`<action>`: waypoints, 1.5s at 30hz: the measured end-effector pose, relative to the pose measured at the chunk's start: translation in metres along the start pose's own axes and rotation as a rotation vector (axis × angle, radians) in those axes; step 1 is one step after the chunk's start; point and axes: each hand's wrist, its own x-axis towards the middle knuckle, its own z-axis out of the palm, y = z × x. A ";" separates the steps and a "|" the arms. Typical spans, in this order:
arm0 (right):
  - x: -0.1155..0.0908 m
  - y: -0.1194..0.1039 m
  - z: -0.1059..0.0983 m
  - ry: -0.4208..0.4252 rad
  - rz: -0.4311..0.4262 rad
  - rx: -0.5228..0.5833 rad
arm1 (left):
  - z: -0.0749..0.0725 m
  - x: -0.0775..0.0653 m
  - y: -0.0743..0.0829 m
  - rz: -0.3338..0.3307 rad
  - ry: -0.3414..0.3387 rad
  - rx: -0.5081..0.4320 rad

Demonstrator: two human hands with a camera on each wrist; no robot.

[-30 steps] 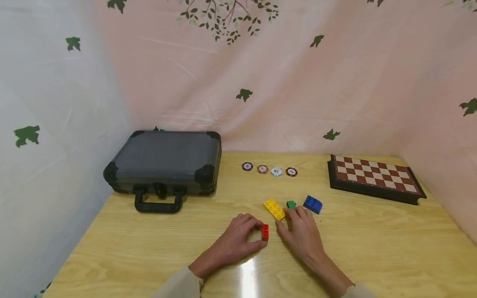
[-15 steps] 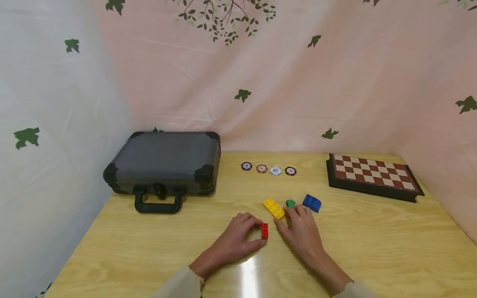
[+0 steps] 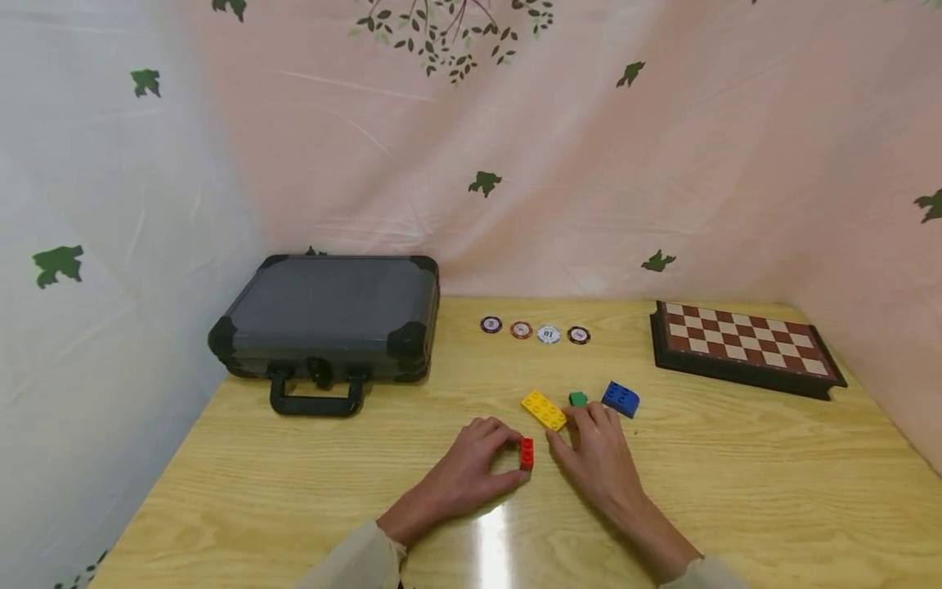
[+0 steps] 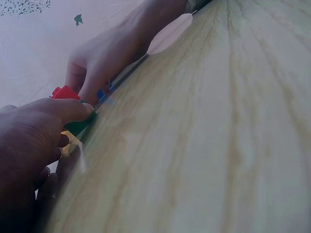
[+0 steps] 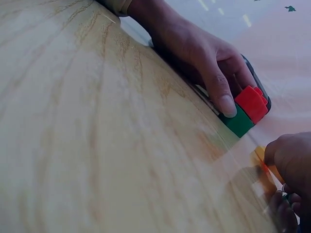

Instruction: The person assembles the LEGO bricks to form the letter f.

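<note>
My left hand [image 3: 471, 470] pinches a red toy building brick [image 3: 527, 454] between thumb and fingertips. In the right wrist view the red brick sits on a green brick [image 5: 237, 121], low against the wooden table, with the thumb across the green one. My right hand [image 3: 599, 458] holds the near end of a flat yellow brick [image 3: 545, 411] between thumb and index finger; the brick lies on the table. Just beyond those fingers stands a small green brick [image 3: 577, 399], partly hidden by them. A blue brick [image 3: 621, 399] with one rounded end lies to its right.
Several poker chips [image 3: 548, 334] lie in a row behind the bricks. A grey case [image 3: 331, 315] with black corners stands at the back left, its handle towards me. A checkered game board box [image 3: 746, 343] is at the back right. A printed cloth [image 3: 486, 131] hangs behind the table.
Both hands and the bricks keep their places on the table. Only the head view has shifted slightly.
</note>
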 end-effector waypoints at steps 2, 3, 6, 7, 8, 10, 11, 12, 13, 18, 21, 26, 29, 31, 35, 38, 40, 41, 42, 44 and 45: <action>0.000 0.000 -0.001 -0.004 0.005 0.014 | 0.000 0.001 0.000 -0.002 -0.001 0.001; 0.000 0.000 -0.001 -0.005 0.007 0.022 | 0.000 0.001 0.001 -0.003 -0.001 0.002; -0.001 -0.001 -0.002 -0.006 0.013 0.045 | 0.000 0.001 0.001 0.000 0.002 0.005; -0.001 -0.001 -0.002 -0.005 0.014 0.049 | 0.000 0.001 0.001 0.002 0.003 0.005; -0.002 -0.001 -0.002 -0.004 0.017 0.056 | 0.000 0.001 0.001 0.005 0.004 0.006; -0.003 -0.001 -0.003 -0.002 0.021 0.067 | 0.000 0.001 0.001 0.010 0.008 0.006; -0.004 -0.001 -0.003 -0.001 0.023 0.073 | 0.000 0.001 0.001 0.013 0.011 0.006; -0.004 -0.001 -0.003 -0.001 0.025 0.079 | 0.000 0.000 0.001 0.016 0.014 0.006; -0.005 -0.001 -0.003 0.002 0.025 0.087 | 0.001 0.000 0.001 0.018 0.017 0.006; -0.006 -0.001 -0.003 0.003 0.025 0.118 | 0.002 -0.001 0.000 0.017 0.017 0.000; -0.007 -0.001 -0.004 -0.006 0.031 0.131 | 0.002 -0.001 0.000 0.017 0.017 -0.004; -0.007 -0.003 -0.008 -0.025 0.043 0.157 | 0.001 0.000 0.001 0.024 0.020 0.001; -0.007 -0.004 -0.011 -0.037 0.050 0.180 | 0.001 0.000 0.001 0.021 0.022 0.008; -0.007 -0.004 -0.012 -0.042 0.053 0.195 | 0.000 0.000 0.001 0.018 0.024 0.012; -0.007 -0.003 -0.014 -0.032 0.047 0.226 | 0.000 0.000 0.001 0.016 0.024 0.012; -0.009 -0.002 -0.015 -0.016 0.028 0.246 | -0.001 0.000 0.001 0.018 0.023 0.008; -0.010 -0.001 -0.016 -0.005 0.009 0.254 | -0.001 0.000 0.001 0.019 0.024 0.006; -0.011 -0.001 -0.017 0.000 -0.003 0.255 | -0.001 0.000 0.000 0.019 0.024 0.005; -0.011 -0.001 -0.017 0.008 -0.018 0.257 | -0.001 0.000 0.000 0.020 0.025 0.006; -0.012 0.000 -0.018 0.022 -0.048 0.261 | 0.000 0.000 0.000 0.020 0.024 0.008; -0.013 0.000 -0.019 0.030 -0.063 0.263 | 0.000 0.000 0.000 0.020 0.024 0.008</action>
